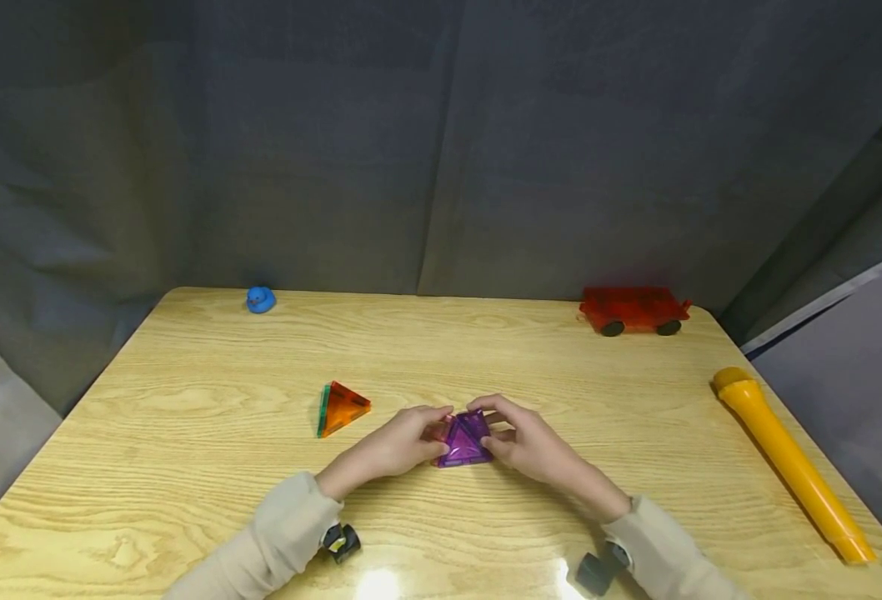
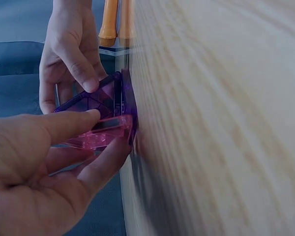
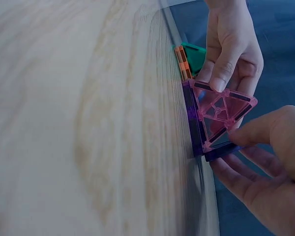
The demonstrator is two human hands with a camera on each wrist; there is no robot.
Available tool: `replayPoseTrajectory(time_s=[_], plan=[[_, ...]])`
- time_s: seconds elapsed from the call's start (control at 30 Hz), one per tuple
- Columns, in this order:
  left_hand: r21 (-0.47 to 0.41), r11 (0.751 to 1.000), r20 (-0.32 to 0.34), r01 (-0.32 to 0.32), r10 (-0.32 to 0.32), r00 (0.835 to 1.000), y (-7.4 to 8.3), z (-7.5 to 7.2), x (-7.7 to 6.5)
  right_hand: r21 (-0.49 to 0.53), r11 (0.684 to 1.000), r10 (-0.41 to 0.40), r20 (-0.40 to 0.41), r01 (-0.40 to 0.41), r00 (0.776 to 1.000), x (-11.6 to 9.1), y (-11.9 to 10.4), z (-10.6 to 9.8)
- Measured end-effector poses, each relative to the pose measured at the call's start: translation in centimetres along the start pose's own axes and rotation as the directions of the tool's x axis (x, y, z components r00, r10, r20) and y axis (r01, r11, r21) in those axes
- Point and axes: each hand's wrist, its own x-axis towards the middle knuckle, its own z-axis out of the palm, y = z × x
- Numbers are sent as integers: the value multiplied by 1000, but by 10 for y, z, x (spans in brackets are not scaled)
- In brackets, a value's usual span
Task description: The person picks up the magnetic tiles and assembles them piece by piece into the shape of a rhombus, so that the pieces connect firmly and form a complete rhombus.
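Near the middle of the table, both hands work on a small cluster of translucent triangular magnetic tiles. My left hand [image 1: 398, 443] pinches a pink triangle tile [image 3: 227, 106] between thumb and fingers, on the cluster's left side. From the other side, my right hand [image 1: 528, 447] holds a purple triangle tile [image 2: 91, 102] with its thumb and fingers. Another purple tile [image 1: 465, 451] lies along the tabletop beneath them. The pink and purple tiles lean together at their edges. Whether every edge touches, I cannot tell.
Left of the hands stands a joined orange and green tile piece [image 1: 344, 409]. A blue rubber duck [image 1: 261, 300] sits at the far left edge, a red wheeled tile base [image 1: 631, 308] at the far right. A yellow tube with a flared end [image 1: 794, 471] lies along the right edge.
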Motion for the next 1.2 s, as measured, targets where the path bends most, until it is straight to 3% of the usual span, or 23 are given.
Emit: replayPoseTrajectory(time_s=[0.67,0.93,1.2], plan=[[135,989,-1,-63,63,998,2,3,3,-155,987,41,40,-35,998,1,-8,1],[156,987,5,-44,44,999,3,2,1,-156,987,40,56,-31,998,1,-10,0],[145,989,-4,-42,43,999,1,1,2,-117,993,24,130,-9,991,3,-9,-9]])
